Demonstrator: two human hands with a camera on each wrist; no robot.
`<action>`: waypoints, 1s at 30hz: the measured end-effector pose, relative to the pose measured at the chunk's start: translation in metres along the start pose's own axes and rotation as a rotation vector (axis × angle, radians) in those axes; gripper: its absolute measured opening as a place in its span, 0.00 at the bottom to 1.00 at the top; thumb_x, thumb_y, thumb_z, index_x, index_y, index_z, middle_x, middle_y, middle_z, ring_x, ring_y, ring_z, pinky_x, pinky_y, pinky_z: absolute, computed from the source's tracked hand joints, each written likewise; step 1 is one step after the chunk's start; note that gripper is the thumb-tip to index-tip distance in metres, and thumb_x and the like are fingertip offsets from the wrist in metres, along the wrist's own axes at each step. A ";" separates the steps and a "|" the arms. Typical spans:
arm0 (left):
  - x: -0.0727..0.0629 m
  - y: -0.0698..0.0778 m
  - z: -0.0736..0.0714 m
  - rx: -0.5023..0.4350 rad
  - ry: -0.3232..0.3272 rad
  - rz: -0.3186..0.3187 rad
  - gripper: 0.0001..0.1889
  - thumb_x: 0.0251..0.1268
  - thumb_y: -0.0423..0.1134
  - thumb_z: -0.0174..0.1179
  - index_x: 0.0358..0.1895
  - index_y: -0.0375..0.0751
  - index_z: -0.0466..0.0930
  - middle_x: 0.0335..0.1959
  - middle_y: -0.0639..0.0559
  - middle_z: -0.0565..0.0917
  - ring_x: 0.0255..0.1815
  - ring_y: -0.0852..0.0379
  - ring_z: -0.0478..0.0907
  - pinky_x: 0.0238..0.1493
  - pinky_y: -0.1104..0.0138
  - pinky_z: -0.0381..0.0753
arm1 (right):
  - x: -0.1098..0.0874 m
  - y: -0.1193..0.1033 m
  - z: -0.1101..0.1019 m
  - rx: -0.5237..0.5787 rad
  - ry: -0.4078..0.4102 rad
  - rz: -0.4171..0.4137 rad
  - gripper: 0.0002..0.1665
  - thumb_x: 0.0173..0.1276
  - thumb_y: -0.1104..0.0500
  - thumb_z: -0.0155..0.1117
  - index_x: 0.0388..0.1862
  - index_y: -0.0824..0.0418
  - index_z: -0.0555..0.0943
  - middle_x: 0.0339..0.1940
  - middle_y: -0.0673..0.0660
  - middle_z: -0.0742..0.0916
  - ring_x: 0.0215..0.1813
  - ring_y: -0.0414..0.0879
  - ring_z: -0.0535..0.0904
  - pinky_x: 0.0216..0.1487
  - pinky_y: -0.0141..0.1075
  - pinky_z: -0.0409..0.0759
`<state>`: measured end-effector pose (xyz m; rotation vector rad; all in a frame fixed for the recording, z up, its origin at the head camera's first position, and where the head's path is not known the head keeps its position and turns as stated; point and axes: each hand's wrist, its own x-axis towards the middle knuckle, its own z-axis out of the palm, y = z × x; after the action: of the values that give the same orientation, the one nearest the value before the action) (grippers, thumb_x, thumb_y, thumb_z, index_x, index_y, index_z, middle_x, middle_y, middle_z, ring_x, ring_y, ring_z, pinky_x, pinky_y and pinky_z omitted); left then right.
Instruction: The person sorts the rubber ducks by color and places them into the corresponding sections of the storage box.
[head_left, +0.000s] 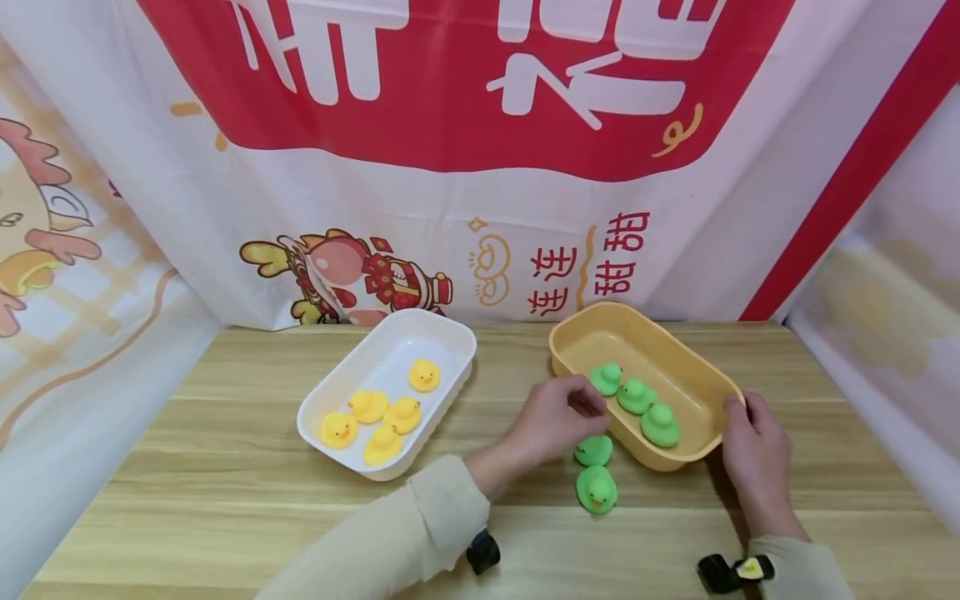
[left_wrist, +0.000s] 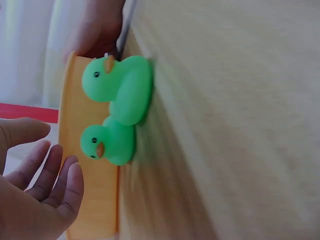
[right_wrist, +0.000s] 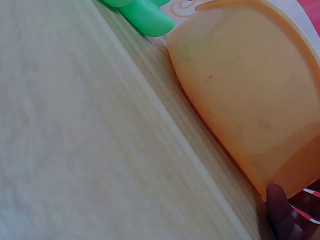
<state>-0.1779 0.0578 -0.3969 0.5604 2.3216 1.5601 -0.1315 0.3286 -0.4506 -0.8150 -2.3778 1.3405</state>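
My left hand (head_left: pixel 564 417) hovers by the near left rim of an orange plastic bin (head_left: pixel 701 367), fingers loosely bent around nothing. In the left wrist view its fingers (left_wrist: pixel 75 190) appear beside the bin's wall. Three green rubber ducks (head_left: pixel 636 396) lie inside the bin. On the table just below my left hand, two more green ducks (head_left: pixel 597 489) stand one in front of the other. With my right hand (head_left: pixel 756 450) I hold the bin's right end; the right wrist view shows the thumb (right_wrist: pixel 278 210) against its corner, the other fingers partly hidden.
To the left stands a white plastic bin (head_left: pixel 442 408) with several yellow rubber ducks (head_left: pixel 383 446) in it. Both bins rest on a wood-grain table (head_left: pixel 225 500). A printed red and white cloth (head_left: pixel 450 208) hangs behind the table, and cloth also covers both sides.
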 end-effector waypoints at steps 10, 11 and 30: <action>-0.008 -0.018 0.002 0.159 -0.132 0.003 0.11 0.60 0.37 0.81 0.41 0.45 0.88 0.40 0.59 0.87 0.42 0.65 0.78 0.48 0.75 0.78 | 0.000 0.000 0.000 0.003 -0.004 0.005 0.34 0.87 0.42 0.39 0.75 0.62 0.75 0.75 0.70 0.78 0.73 0.63 0.73 0.74 0.58 0.69; -0.008 -0.019 0.002 0.162 -0.133 0.011 0.11 0.59 0.37 0.81 0.42 0.45 0.88 0.40 0.59 0.87 0.42 0.65 0.77 0.49 0.75 0.78 | 0.000 0.000 0.000 0.003 -0.004 0.006 0.34 0.86 0.42 0.39 0.75 0.62 0.75 0.76 0.70 0.78 0.74 0.63 0.73 0.75 0.58 0.69; -0.008 -0.026 0.003 0.116 -0.122 -0.022 0.13 0.57 0.29 0.79 0.44 0.44 0.88 0.44 0.55 0.86 0.43 0.64 0.81 0.48 0.74 0.82 | 0.000 -0.001 0.000 0.008 -0.002 0.008 0.33 0.86 0.42 0.40 0.75 0.61 0.76 0.75 0.69 0.79 0.72 0.62 0.74 0.74 0.57 0.69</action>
<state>-0.1737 0.0478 -0.4219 0.6366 2.3279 1.3487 -0.1320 0.3286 -0.4501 -0.8224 -2.3715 1.3532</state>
